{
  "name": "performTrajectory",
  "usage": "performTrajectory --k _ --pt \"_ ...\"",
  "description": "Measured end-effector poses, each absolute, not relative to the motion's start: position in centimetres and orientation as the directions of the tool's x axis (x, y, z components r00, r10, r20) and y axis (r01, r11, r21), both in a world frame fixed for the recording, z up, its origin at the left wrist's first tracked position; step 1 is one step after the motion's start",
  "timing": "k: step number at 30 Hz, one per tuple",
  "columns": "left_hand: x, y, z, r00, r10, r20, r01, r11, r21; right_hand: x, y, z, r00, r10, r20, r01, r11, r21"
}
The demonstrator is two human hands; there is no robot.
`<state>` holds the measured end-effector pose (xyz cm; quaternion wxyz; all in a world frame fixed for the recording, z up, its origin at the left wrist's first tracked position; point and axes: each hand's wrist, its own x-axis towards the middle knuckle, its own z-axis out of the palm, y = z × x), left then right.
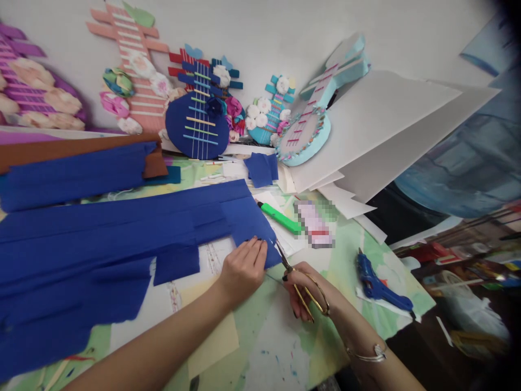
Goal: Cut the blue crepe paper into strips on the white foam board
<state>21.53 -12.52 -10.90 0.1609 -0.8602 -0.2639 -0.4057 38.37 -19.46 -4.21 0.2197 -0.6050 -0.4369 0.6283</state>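
My left hand (245,264) rests on the right end of a strip of blue crepe paper (246,217), its fingers pressed together and curled over the paper; the thumb is hidden. In my right hand (299,282) are scissors with gold handles (321,298), the fingers through the loops. Their dark blades (284,256) point up and left, meeting the strip's right edge close to my left fingertips. More blue crepe paper (77,233) spreads in overlapping pieces across the left of the table. Just beyond the strip lies a bright green cutter (280,218).
A blue glue gun (380,288) lies at the table's right side. Decorated toy guitars (197,127) lean along the wall behind. Large white boards (378,119) stand at the back right. Small blue pieces (261,169) and a blurred-out pink object (314,224) lie beyond my hands.
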Motion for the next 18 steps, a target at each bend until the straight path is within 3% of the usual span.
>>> performTrajectory --k 2,8,18 --pt "21.5 -12.5 -10.9 0.531 0.306 0.790 0.574 -0.816 -0.071 38.2 -19.8 -4.0 -0.131 0.837 -0.531 0.233 -0.495 -0.837" --pt "21.4 -12.7 -10.8 0.534 0.264 0.803 0.535 -0.841 -0.079 37.8 -18.1 -5.4 -0.252 0.737 -0.627 0.240 -0.580 -0.779" --pt "21.6 -12.8 -10.8 0.536 0.240 0.809 0.490 -0.869 -0.067 39.0 -16.2 -8.4 -0.255 0.773 -0.581 0.189 -0.550 -0.814"
